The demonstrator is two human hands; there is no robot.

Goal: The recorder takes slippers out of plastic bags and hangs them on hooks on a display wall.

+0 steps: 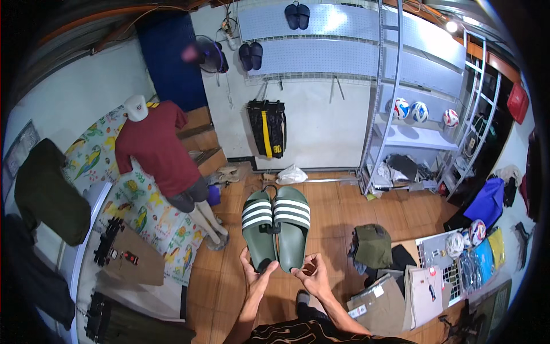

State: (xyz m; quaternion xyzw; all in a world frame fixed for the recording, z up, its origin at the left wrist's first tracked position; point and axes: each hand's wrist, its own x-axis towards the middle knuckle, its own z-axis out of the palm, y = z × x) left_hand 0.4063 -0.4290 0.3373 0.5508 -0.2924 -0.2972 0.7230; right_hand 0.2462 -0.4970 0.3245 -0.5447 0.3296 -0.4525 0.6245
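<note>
A pair of green slide sandals (292, 223) with white stripes across the straps is held out in front of me, soles down and toes pointing away. A black plastic hanger (273, 228) joins the two, its hook rising between the toes. My left hand (257, 271) grips the heel of the left slide, thumb on the footbed. At the heel of the right slide, my right hand (313, 275) pinches the edge between thumb and fingers.
Ahead, dark slides (297, 16) hang on a pegboard wall beside a metal rack (419, 139) with balls. A mannequin in a maroon shirt (161, 144) stands left. Folded trousers (423, 296) and a green cap (373, 245) lie at right.
</note>
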